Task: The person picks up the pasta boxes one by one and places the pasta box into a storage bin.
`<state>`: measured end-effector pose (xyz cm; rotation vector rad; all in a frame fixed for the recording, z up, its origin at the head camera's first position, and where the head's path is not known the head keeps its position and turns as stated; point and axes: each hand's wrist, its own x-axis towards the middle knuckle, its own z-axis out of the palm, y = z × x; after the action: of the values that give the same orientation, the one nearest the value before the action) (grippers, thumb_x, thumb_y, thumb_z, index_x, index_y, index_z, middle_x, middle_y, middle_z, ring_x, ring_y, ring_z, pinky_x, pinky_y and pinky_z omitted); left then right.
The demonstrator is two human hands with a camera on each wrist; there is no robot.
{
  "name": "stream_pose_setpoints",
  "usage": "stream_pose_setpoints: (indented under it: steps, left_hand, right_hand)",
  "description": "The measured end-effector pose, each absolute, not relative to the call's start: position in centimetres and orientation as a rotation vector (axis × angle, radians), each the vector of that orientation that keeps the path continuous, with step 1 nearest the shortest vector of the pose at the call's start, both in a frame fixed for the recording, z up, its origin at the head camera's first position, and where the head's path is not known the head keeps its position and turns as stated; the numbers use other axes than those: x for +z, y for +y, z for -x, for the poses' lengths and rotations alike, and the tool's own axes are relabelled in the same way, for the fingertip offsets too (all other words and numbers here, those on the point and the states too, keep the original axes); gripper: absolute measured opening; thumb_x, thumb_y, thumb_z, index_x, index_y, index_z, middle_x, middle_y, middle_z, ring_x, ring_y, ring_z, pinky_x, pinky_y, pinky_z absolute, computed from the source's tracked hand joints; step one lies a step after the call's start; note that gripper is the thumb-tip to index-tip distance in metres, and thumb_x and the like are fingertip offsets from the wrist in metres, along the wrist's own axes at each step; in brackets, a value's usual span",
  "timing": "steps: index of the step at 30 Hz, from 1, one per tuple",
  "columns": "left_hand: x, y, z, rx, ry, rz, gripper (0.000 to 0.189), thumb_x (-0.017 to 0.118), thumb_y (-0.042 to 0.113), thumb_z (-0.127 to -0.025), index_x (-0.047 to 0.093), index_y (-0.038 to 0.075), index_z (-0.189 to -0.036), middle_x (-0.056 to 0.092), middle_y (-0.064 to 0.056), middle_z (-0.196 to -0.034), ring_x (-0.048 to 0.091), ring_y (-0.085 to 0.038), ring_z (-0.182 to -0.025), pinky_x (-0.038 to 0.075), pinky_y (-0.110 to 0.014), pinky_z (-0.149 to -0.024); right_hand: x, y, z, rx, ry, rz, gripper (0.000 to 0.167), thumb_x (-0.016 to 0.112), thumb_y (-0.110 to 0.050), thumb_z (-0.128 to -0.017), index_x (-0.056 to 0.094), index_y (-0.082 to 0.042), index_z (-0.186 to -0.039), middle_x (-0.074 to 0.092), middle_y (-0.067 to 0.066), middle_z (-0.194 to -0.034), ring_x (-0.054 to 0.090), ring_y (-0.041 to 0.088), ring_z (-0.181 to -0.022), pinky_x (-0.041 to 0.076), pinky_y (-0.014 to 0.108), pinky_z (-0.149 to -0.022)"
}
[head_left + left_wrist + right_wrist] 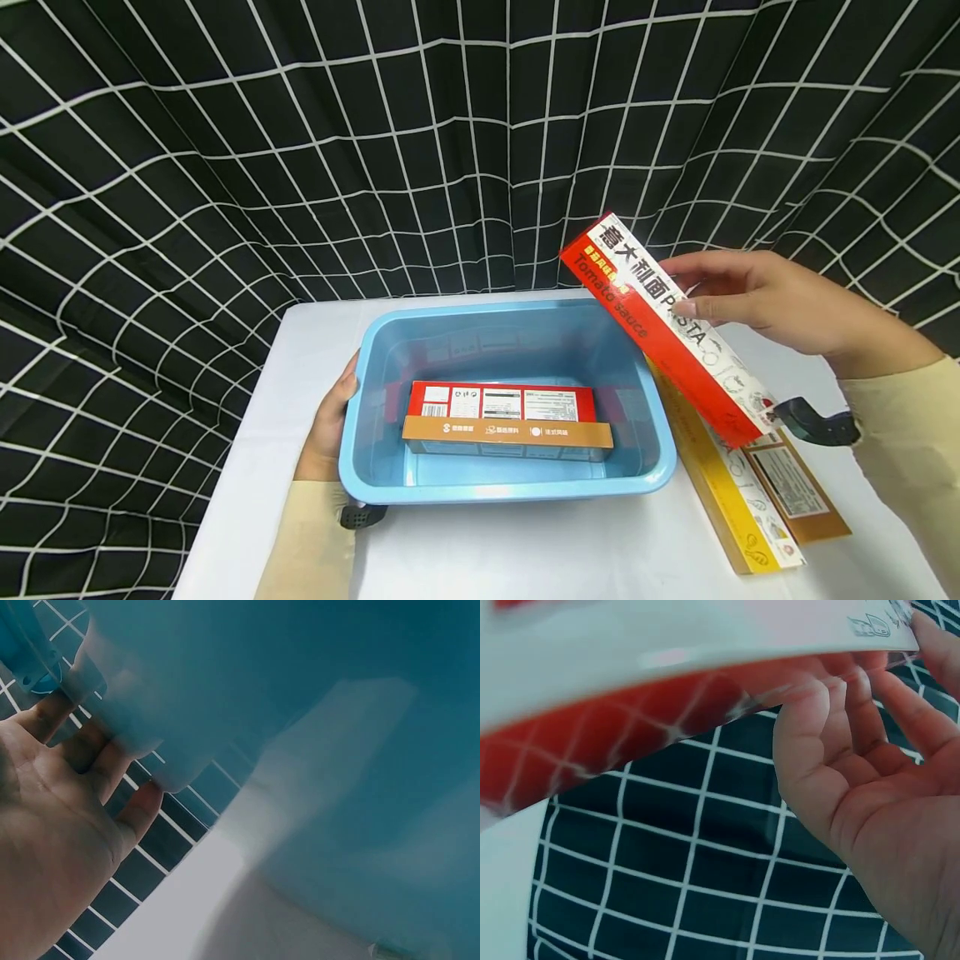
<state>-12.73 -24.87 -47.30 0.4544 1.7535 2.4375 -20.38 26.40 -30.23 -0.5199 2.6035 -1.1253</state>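
Observation:
My right hand (765, 300) pinches a red and white pasta box (667, 333) between thumb and fingers, tilted, over the right end of a blue plastic bin (506, 492). In the right wrist view its fingertips lie against the glossy side of the box. Along the bin's left side, my left hand (330, 421) rests with its fingertips on the outer wall; the left wrist view shows the palm uncovered. Inside the bin are a red box (502, 400) and, in front of it, a brown-topped box (507, 431), side by side and lengthwise.
Right of the bin, a yellow pasta box (731, 492) lies slanted on the white table (480, 550), partly overlapped by the held box. Beside it lies a brown box (795, 492) with a white label. A black curtain (450, 150) with a white grid hangs behind.

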Motion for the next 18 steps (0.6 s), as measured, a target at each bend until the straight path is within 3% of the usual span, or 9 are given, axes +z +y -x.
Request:
stream_pose_setpoints:
  steps: [6, 18]
  left_hand:
    - [-47.4, -25.0, 12.9, 2.452, 1.724, -0.464, 0.067, 0.036, 0.035, -0.108, 0.029, 0.017, -0.173, 0.029, -0.023, -0.173, 0.027, -0.037, -0.158, 0.027, -0.05, -0.125]
    - [-47.3, -25.0, 12.8, 2.453, 1.709, -0.449, 0.067, 0.038, 0.035, -0.108, 0.031, 0.018, -0.173, 0.028, -0.024, -0.173, 0.026, -0.038, -0.159, 0.024, -0.054, -0.126]
  right_hand:
    - [-29.2, 25.3, 20.2, -1.14, 2.613, 0.571, 0.053, 0.075, -0.011, -0.104, 0.061, -0.012, -0.156, 0.066, 0.012, -0.135, 0.065, 0.031, -0.111, 0.065, 0.04, -0.07]
    - [-27.7, 22.9, 19.9, -1.142, 2.561, 0.636, 0.053, 0.077, -0.014, -0.103, 0.063, -0.013, -0.154, 0.067, 0.01, -0.133, 0.061, 0.032, -0.117, 0.064, 0.04, -0.074]
